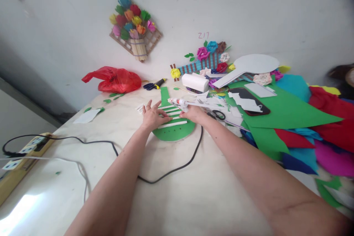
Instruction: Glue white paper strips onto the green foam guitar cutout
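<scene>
A green guitar-shaped cutout (177,132) lies on the table with its neck pointing away from me. Several white paper strips (173,124) run across its body, and small dark dots mark its near part. My left hand (152,116) is over the cutout's left side; thumb and forefinger close on the left part of one strip while the other fingers spread. In my right hand (195,114) is a white hot glue gun (181,102), nozzle pointing left, with a glue stick out the back. Right fingertips touch the strips' right ends; the handle is hidden by the hand.
A black cord (166,177) loops across the table to a power strip (26,151) at left. A red plastic bag (118,80) and pliers (155,84) lie behind. On the right are scissors (219,114), a phone (250,101), paper scraps and coloured sheets (287,108).
</scene>
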Tool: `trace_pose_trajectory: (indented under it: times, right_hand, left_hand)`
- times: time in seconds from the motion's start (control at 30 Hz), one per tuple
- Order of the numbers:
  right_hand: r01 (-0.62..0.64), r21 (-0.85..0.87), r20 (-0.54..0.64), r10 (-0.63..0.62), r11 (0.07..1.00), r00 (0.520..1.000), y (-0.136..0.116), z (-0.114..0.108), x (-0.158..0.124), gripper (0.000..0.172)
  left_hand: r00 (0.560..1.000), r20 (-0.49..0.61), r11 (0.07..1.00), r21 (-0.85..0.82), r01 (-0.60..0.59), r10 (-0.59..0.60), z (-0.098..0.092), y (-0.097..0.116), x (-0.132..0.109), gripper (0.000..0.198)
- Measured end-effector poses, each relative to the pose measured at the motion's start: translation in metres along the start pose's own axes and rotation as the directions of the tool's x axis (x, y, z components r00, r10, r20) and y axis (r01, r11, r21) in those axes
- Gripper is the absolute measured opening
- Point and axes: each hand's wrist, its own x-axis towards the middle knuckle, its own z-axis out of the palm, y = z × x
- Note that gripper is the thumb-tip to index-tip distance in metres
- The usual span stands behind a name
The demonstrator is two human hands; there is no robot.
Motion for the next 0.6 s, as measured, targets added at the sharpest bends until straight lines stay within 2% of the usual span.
trace_pose_trajectory:
  times: [0.17,0.27,0.47,0.6]
  right_hand:
    - [-0.005,0.022,-0.022,0.006,1.0,1.0,-0.003,-0.001,0.0,0.028]
    - [-0.014,0.05,0.004,0.014,0.999,1.0,-0.004,-0.005,-0.001,0.022]
    - [-0.029,0.122,0.132,0.013,0.992,0.991,-0.001,-0.008,-0.002,0.013]
    - [-0.008,0.04,0.072,0.005,0.999,0.997,0.001,-0.006,-0.001,0.014]
  left_hand:
    - [0.999,-0.026,0.995,-0.089,-0.044,0.042,-0.011,-0.024,-0.002,0.017]
    - [0.996,-0.002,0.992,-0.088,-0.092,0.093,-0.014,-0.034,-0.004,0.015]
    - [0.993,0.026,0.993,-0.034,-0.115,0.116,-0.012,-0.033,-0.004,0.015]
    - [0.993,0.047,0.994,-0.031,-0.105,0.106,-0.012,-0.033,-0.004,0.016]
